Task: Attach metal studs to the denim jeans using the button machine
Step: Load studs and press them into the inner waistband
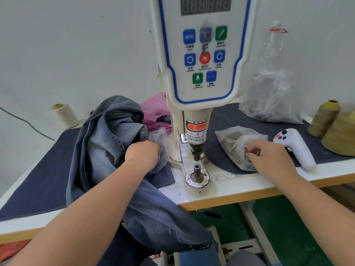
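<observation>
Our right hand pinches a stud at the bag, frame right; our left hand reaches into another bag, grip hidden. Jeans lie left. We are gathering parts; next, seat them on the die.

Left hand, right hand: curled, outstretched.

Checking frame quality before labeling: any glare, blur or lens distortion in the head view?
Head view: wide-angle bowing curves the table edge; bright spot of light on the white base around the lower die; panel buttons soft, small labels unreadable; right hand fingertips slightly smeared; clear plastic bag hazy.
</observation>
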Demonstrator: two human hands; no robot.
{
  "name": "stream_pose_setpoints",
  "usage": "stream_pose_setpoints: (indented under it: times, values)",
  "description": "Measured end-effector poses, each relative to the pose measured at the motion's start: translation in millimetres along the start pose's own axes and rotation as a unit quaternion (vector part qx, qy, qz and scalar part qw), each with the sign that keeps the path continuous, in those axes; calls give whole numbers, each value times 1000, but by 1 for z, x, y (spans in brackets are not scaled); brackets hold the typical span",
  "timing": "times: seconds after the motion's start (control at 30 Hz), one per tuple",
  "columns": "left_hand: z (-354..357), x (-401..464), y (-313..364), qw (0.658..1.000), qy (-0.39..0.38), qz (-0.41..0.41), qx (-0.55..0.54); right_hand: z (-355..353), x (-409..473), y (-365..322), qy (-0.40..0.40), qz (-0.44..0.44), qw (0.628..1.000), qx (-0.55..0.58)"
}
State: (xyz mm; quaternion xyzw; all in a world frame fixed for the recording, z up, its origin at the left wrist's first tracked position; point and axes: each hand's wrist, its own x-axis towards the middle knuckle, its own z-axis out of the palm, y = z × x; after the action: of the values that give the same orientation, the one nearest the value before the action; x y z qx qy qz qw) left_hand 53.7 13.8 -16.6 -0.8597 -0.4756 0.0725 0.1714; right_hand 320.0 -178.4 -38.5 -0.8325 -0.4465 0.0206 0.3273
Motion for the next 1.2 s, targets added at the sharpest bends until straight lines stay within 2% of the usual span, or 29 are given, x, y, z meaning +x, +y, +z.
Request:
stream_pose_setpoints:
  times: [0.1,0.3,0.43,0.6,0.87,1.03,1.13,1.2]
  values:
    - [4,-1,-1,999,28,-5,-21,1,1,0,-13,-6,1000,-17]
    - [3,-7,-8,985,63,-36,-159,0,2,-5,-24,9,999,-26]
    - [-2,-8,-9,972,70,-63,-214,0,3,-5,-25,12,999,-27]
    - [-9,-15,-4,945,154,-81,-278,3,1,-3,-12,-8,999,-50]
    - [-11,-14,-9,930,83,-98,-344,4,-1,-2,23,-28,998,-42]
    - [-14,-16,2,937,116,-87,-319,4,-1,-1,16,-25,999,-45]
    - [-19,-20,7,907,136,-83,-390,4,-1,-1,6,-22,999,-47]
    - [-27,-27,13,859,70,-38,-505,5,-1,0,7,-22,999,-46]
